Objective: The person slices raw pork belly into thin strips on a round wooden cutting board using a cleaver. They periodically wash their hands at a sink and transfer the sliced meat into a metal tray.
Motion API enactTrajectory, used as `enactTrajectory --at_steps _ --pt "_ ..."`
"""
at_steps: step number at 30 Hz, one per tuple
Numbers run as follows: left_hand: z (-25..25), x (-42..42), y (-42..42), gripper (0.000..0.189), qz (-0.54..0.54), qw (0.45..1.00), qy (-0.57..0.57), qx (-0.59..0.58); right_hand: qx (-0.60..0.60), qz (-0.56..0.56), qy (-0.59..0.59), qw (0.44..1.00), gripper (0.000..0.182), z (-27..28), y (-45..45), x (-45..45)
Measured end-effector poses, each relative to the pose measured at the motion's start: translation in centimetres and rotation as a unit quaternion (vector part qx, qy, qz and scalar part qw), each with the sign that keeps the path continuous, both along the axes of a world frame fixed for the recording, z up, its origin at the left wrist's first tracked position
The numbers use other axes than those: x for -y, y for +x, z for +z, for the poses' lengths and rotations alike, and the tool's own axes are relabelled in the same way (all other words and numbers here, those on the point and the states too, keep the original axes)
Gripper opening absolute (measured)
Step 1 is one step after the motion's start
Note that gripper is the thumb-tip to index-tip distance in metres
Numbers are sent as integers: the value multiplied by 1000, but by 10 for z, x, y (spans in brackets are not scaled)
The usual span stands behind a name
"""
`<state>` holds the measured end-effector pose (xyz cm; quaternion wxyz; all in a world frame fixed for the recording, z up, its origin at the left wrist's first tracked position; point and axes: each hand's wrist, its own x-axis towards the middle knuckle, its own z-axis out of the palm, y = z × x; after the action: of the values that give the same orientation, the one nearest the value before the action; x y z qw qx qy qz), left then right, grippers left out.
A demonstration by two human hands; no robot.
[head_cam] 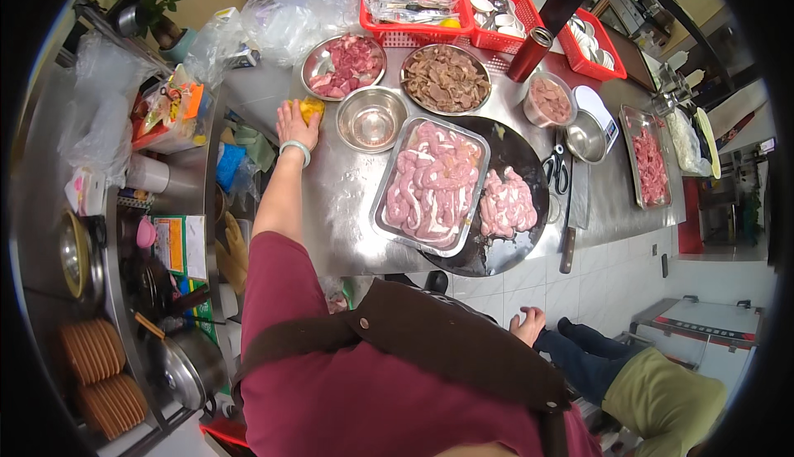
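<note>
My left hand [298,127], with a pale bangle at the wrist, presses a crumpled yellow cloth [310,109] onto the steel table [338,209]. An empty steel bowl [372,119] stands just right of it. A steel tray [386,233] of raw, pale pink intestines [434,184] partly overlaps a round black cutting board [518,249]. More pink offal [507,202] is heaped on the board's right side. My right hand [528,325] hangs low beside my brown apron [434,339], its fingers loosely curled and apart, with nothing visible in it.
Bowls of raw meat [347,63] and sliced meat [445,78] stand behind. Scissors [557,168] and a cleaver [575,209], its handle past the table edge, lie right. Red baskets [415,35] line the back. A person [664,389] is at lower right; shelves [111,308] flank the left.
</note>
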<state>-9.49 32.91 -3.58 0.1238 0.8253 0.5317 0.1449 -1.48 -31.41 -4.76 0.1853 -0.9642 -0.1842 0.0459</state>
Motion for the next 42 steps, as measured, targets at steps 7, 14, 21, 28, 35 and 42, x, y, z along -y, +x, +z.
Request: enactTrajectory --at_steps 7,14,21,28,35,42 --pt "-17 44 -19 41 -181 980 71 42 -120 -132 -137 974 20 -28 -33 22" --pt "9 160 -42 43 -266 962 -14 52 -191 -30 -198 961 20 -77 -6 41" --pt "18 248 -77 39 -345 937 -57 25 -216 35 -84 972 26 -104 49 48" --pt "7 263 -130 41 -262 965 12 -31 -396 -6 -100 913 37 -55 40 44" --pt "-15 232 -104 45 51 998 32 -30 -586 80 85 801 49 -56 21 126" --pt "0 252 -65 63 159 985 61 6 -693 -77 114 708 52 -110 6 170"
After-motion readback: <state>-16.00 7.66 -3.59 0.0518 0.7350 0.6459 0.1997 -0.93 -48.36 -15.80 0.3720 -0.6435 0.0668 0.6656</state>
